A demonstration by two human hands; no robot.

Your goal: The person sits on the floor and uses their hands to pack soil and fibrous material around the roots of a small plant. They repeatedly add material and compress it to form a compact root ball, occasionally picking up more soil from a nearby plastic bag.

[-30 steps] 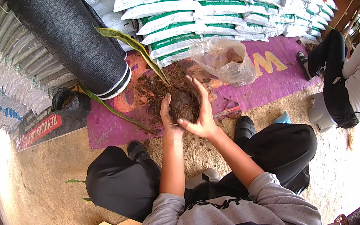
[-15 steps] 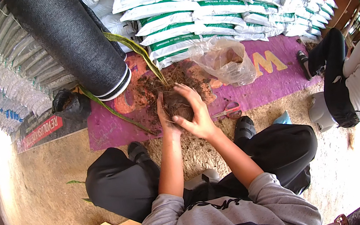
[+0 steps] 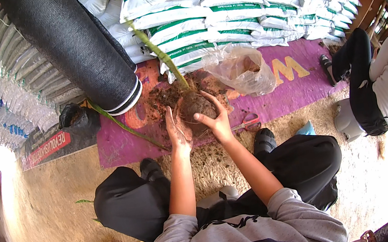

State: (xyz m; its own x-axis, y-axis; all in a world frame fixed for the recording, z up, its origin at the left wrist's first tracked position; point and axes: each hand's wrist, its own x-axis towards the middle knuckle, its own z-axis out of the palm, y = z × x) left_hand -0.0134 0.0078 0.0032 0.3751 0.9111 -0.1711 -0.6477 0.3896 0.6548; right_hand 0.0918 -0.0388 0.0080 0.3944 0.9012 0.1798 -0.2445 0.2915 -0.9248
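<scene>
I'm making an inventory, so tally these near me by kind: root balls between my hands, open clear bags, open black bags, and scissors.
Brown, rounded, soil-covered root ball: 1
Crumpled, clear plastic bag: 1
Black plastic bag: 1
Red-handled metal scissors: 1 pair
Total: 4

You're looking steeply down from your own head, one wide fisheye! Your forearms point(image 3: 180, 184) enter from below, hands point(image 3: 179, 134) mid-view
</scene>
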